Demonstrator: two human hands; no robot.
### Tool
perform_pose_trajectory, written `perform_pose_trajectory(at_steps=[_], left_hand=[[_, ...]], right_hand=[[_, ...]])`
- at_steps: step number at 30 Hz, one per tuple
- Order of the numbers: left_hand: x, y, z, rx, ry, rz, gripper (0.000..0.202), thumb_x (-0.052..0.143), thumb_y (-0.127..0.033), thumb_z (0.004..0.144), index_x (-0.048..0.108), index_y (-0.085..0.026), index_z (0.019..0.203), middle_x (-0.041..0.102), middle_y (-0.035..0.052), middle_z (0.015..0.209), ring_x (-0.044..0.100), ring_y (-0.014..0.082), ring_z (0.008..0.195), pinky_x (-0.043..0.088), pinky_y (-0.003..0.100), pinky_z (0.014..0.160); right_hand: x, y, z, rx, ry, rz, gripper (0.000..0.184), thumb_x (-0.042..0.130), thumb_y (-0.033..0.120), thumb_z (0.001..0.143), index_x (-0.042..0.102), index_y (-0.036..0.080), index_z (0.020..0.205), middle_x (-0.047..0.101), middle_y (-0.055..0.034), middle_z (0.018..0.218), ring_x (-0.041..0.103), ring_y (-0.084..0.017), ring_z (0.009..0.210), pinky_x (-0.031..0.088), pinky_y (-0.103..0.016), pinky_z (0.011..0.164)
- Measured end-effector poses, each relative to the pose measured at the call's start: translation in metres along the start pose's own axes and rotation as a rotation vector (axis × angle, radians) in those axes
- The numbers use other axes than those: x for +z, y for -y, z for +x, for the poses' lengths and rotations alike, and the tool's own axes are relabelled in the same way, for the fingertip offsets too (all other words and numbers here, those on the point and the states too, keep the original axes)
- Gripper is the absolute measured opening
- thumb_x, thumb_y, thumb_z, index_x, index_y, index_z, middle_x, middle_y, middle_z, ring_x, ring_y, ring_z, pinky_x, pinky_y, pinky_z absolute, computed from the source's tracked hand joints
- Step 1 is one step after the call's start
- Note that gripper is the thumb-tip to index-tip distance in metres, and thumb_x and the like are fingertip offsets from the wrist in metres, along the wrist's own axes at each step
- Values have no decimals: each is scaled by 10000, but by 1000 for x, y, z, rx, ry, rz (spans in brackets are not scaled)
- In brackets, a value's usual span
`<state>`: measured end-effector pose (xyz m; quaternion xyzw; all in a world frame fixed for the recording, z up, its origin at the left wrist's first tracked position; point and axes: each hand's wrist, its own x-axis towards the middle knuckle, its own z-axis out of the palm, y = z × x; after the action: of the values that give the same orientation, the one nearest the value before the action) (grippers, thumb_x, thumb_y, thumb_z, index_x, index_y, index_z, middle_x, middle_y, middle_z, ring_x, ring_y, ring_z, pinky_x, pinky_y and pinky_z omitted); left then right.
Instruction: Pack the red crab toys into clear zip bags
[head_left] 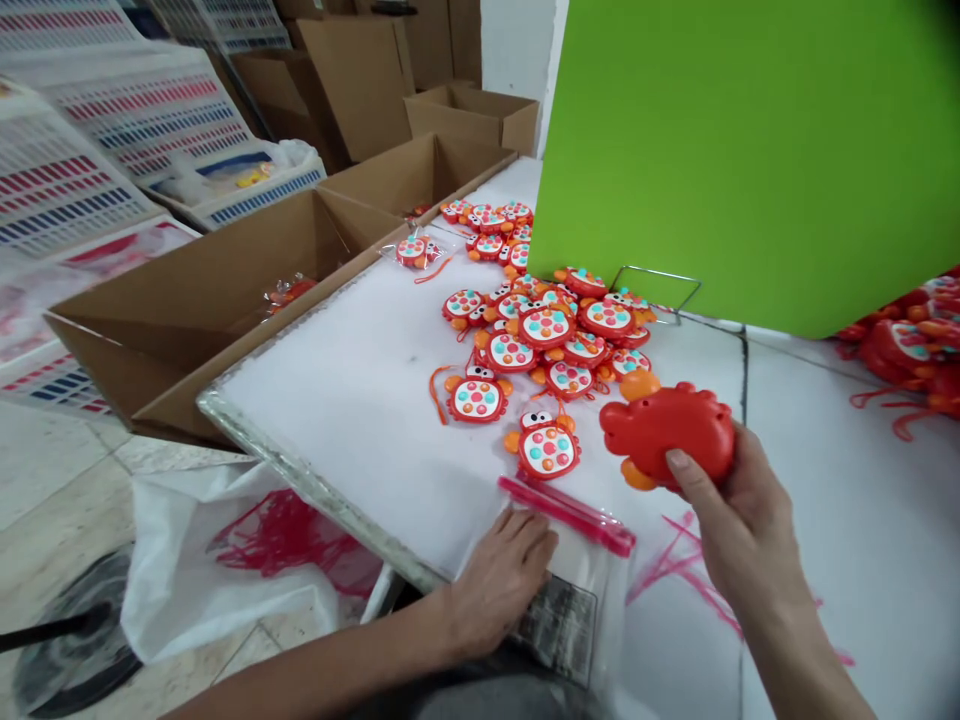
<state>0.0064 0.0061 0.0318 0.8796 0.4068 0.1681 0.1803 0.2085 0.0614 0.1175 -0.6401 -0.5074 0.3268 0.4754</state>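
My right hand is closed round a red crab-shaped toy, its plain back towards me and its orange claws to the left. The toy is held above the table. My left hand lies on clear plastic bags with a bright pink top strip, fingers together and curled against the bag just below the strip. Beyond the strip lies a crab toy, face up with coloured buttons on a white oval. Another crab toy with an orange cord sits to its left.
A pile of crab toys covers the table's middle, before a green board. More red toys lie at right. Open cardboard boxes stand along the left edge, near one bagged toy. A white sack hangs below.
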Motion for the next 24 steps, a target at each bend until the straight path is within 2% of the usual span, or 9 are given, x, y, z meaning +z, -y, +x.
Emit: perform_pose_trajectory(at_steps=[3,7,10,13,16,18,20,22,24], left_hand=[[17,-6,-3,-8,95,27,295,486,-123,815,482,-132,1110,552,116,1068,474,247,1021,380,409,879],[17,-7,0,16,131,41,159,477,-117,800,535,-135,947,550,100,992,468,246,963,367,403,867],[18,-8,1,40,142,60,104,441,-112,822,528,-131,875,550,93,966,475,231,912,370,390,843],[19,-9,0,-33,145,-17,114,458,-122,815,511,-145,913,563,76,931,484,225,882,382,386,818],[15,-8,-1,-143,102,-200,337,505,-133,781,444,-153,1112,566,73,1022,481,221,944,386,369,852],[13,-7,0,-146,77,-283,467,498,-114,767,383,-158,1218,551,79,1102,474,214,989,375,362,881],[13,-6,2,-104,73,-324,426,477,-95,764,447,-174,1181,572,66,1063,486,208,963,376,355,866],[16,-5,4,-73,72,-345,287,455,-110,782,544,-180,1046,600,51,947,507,198,885,387,341,815],[20,-5,6,-64,72,-329,198,430,-133,811,582,-175,930,606,45,858,521,188,824,391,331,779]], right_hand=[[0,-20,-19,165,148,115,409,589,398,771,490,199,1115,605,-56,980,573,-200,861,497,-329,761],[-2,-51,-55,431,201,183,346,561,456,769,502,207,1002,599,-50,910,576,-187,733,525,-303,596],[-11,-56,-72,583,216,254,391,554,486,767,478,211,1033,586,-32,852,551,-159,591,514,-297,480],[-23,-51,-82,620,298,222,433,533,480,792,443,205,1115,591,-14,792,545,-147,540,511,-304,488],[-34,-51,-90,608,424,138,489,525,452,811,387,200,1207,610,-13,798,572,-152,541,512,-316,520],[-41,-54,-96,596,533,125,527,526,433,814,364,188,1252,624,-20,801,588,-158,539,514,-323,532],[-46,-56,-100,594,633,155,527,536,414,811,390,188,1264,640,-39,838,614,-173,581,527,-344,586],[-48,-53,-101,621,694,225,493,550,396,808,440,209,1250,643,-64,929,638,-189,661,532,-372,672],[-43,-44,-99,649,658,365,459,535,397,819,455,239,1243,610,-91,1068,645,-210,768,529,-394,720]])
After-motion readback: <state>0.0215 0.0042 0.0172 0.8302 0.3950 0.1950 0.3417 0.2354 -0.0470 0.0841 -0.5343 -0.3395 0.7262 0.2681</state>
